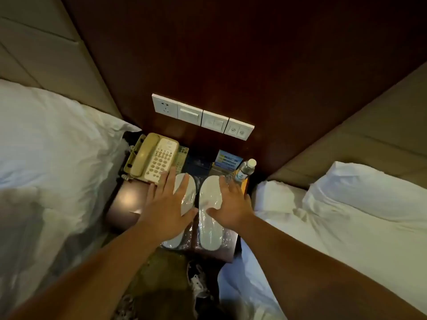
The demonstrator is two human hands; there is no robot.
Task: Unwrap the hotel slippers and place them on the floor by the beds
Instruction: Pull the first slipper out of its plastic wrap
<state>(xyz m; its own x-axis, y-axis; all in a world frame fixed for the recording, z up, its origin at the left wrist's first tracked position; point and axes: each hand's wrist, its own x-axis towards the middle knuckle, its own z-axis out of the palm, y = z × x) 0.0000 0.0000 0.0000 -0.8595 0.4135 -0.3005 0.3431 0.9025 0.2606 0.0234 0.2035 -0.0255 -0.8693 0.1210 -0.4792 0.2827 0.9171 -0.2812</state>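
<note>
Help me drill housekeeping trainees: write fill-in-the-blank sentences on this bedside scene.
1. The slippers lie on the nightstand in clear ____ wrap.
2. By the left hand sits a beige ____.
3. Just past the right hand stands a water ____.
Missing: plastic; phone; bottle.

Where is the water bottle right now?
In the head view, the water bottle stands at the back right corner of the nightstand, beside the blue card and just past the fingertips of the right hand.
</note>
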